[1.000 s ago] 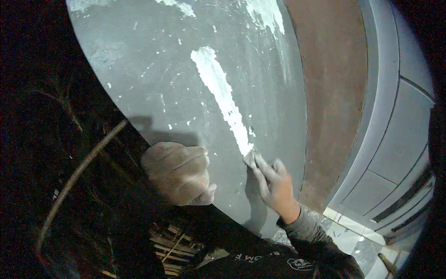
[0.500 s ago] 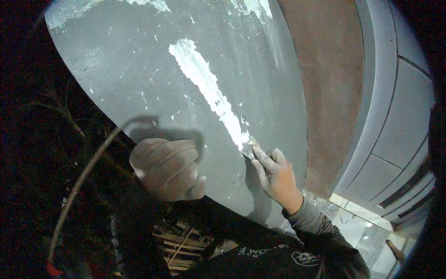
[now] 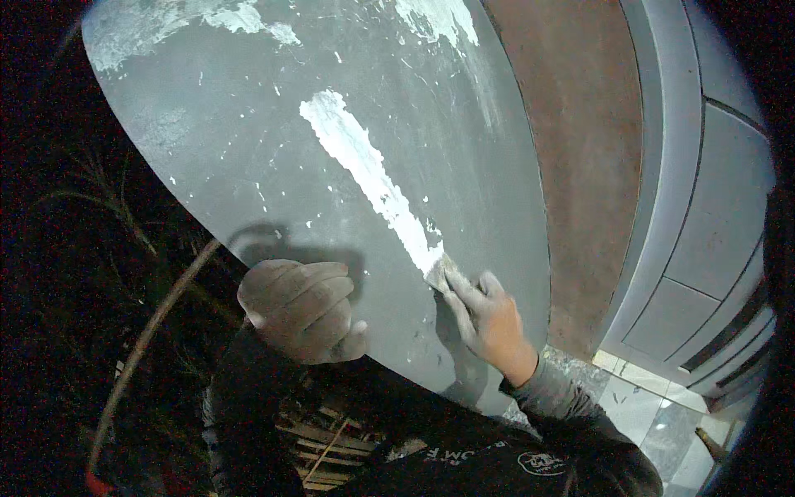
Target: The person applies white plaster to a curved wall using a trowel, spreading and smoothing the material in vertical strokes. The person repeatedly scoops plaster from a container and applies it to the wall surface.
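Observation:
My right hand (image 3: pixel 494 324) pinches a small putty knife (image 3: pixel 440 271) with its blade against the grey surface (image 3: pixel 489 199). The blade meets the lower end of a long white strip of filler (image 3: pixel 360 170), which slants up to the left. Pale dust coats the fingers. To the left, at the lower edge of the surface, my left hand (image 3: pixel 302 311) is curled closed, dusty too, its shadow falling on the grey just above. Whatever its fingers may hold is hidden.
White patches (image 3: pixel 435 18) mark the top of the surface. Beyond its right edge runs a brown band (image 3: pixel 584 166), then grey panelling (image 3: pixel 716 207). A bent hose or rod (image 3: pixel 153 331) hangs at left before dark branches. Wooden slats (image 3: pixel 327 443) and floor tiles (image 3: pixel 633 402) lie below.
The view has shifted slightly, so the surface and strip sit lower. The right hand still presses the putty knife at the strip's lower end, its blade now tilted differently. My left hand stays curled.

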`<state>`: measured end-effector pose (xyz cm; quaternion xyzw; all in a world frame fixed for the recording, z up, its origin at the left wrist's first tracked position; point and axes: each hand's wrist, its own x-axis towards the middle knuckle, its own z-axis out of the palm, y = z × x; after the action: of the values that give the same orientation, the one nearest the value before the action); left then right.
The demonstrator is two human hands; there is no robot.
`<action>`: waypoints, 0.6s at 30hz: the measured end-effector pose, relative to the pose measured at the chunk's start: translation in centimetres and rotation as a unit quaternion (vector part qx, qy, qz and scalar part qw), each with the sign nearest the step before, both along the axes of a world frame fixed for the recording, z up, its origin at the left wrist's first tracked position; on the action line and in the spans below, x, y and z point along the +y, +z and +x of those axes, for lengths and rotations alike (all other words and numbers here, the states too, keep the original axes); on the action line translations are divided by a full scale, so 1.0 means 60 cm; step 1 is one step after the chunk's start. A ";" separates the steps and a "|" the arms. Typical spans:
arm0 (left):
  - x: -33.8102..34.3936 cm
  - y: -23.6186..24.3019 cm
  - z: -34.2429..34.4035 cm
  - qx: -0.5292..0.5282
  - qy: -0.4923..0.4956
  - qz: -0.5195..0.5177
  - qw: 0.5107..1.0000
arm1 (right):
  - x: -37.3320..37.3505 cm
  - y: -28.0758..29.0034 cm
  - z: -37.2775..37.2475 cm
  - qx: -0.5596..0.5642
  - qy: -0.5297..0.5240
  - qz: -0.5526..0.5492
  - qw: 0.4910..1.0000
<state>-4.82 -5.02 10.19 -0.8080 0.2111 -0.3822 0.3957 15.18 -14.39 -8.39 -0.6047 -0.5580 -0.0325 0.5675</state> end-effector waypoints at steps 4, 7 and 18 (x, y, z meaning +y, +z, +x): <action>-0.001 -0.009 -0.001 -0.010 0.037 -0.036 0.999 | -0.005 0.010 0.005 -0.038 -0.001 0.047 0.998; -0.003 -0.014 -0.002 -0.014 0.004 -0.039 0.999 | -0.009 0.013 0.007 -0.051 -0.010 0.029 0.998; -0.021 -0.010 -0.005 -0.013 0.040 -0.054 0.998 | -0.014 0.013 0.018 -0.022 0.025 -0.046 0.998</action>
<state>-5.09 -6.27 9.57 -0.8310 0.1528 -0.3869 0.3693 16.24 -15.21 -7.61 -0.6151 -0.5861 -0.0065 0.5273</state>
